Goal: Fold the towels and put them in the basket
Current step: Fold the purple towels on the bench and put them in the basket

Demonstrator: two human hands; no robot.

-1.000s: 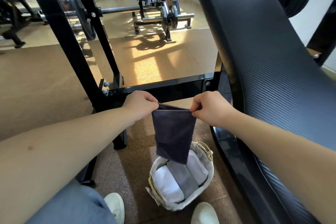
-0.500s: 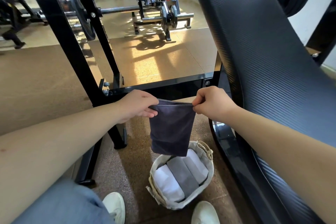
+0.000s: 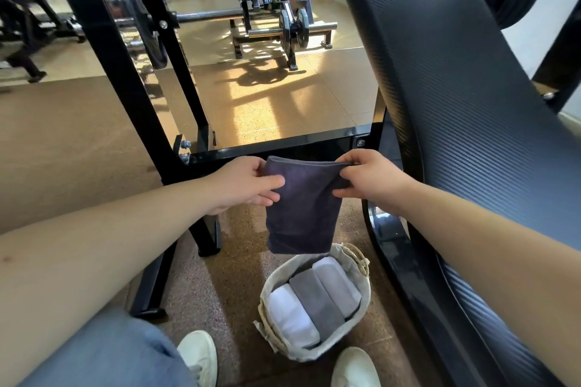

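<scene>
A dark navy towel, folded into a narrow strip, hangs in the air above the basket. My left hand pinches its upper left corner and my right hand pinches its upper right corner, with the top edge stretched between them. Below, on the floor between my feet, stands a round cloth basket. Inside it lie three folded towels side by side: a white towel, a grey towel and another white towel. The navy towel's lower edge hangs just over the basket's far rim.
A black padded bench slopes along my right side. A black steel rack frame rises at left, its crossbar just behind my hands. My white shoes flank the basket. Barbells and weight plates stand farther back.
Both hands have lifted the navy towel a little and spread slightly apart. Its lower edge has risen out of the basket to just above the far rim.
</scene>
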